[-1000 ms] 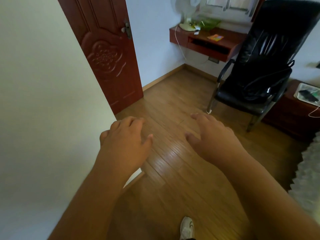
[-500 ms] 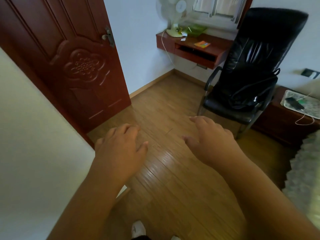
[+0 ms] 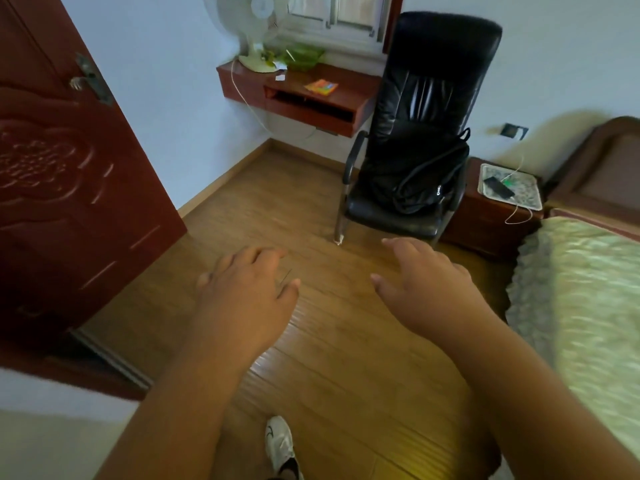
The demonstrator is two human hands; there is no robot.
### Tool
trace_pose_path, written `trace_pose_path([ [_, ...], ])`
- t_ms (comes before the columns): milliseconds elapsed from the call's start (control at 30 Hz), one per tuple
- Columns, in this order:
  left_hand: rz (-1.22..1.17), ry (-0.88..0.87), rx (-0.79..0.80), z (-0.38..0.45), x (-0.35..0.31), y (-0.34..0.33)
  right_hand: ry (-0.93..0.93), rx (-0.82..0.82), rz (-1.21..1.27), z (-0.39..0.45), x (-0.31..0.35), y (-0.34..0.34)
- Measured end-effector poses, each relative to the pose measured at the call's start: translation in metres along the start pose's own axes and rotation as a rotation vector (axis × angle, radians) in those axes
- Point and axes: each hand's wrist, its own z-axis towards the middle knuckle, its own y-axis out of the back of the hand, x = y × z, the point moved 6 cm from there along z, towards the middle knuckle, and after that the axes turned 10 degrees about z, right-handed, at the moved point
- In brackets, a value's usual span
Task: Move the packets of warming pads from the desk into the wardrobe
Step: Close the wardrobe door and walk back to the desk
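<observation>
Packet (image 3: 321,87) lies on the tabletop (image 3: 360,85), upper centre; left hand (image 3: 247,294) and right hand (image 3: 424,285) empty, fingers relaxed. Risk: chair (image 3: 415,133) obstructs approach.

I see a floor (image 3: 346,341) of glossy wood planks with a bright sheen, a carved door (image 3: 69,188) in dark varnished wood with a metal handle (image 3: 88,83), a chair (image 3: 426,109) in shiny black leather-like upholstery on a metal frame, a red-brown wooden worktop (image 3: 349,88), and a rough cloth bedspread (image 3: 588,292).
</observation>
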Motion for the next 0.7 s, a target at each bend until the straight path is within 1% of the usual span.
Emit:
trace_pose_path([
  [200, -0.026, -0.059, -0.007, 0.076, 0.031, 0.006, -0.057, -0.049, -0.013, 0.058, 0.036, 0.002],
  [333, -0.033, -0.062, 0.018, 0.114, 0.058, 0.007, -0.073, -0.054, -0.003, 0.085, 0.063, -0.013],
  [500, -0.045, -0.035, 0.008, 0.142, 0.094, 0.013, -0.040, 0.014, -0.023, 0.119, 0.101, -0.034],
  [700, -0.040, 0.065, 0.028, 0.177, 0.140, 0.015, 0.034, 0.015, -0.006, 0.176, 0.146, -0.042],
])
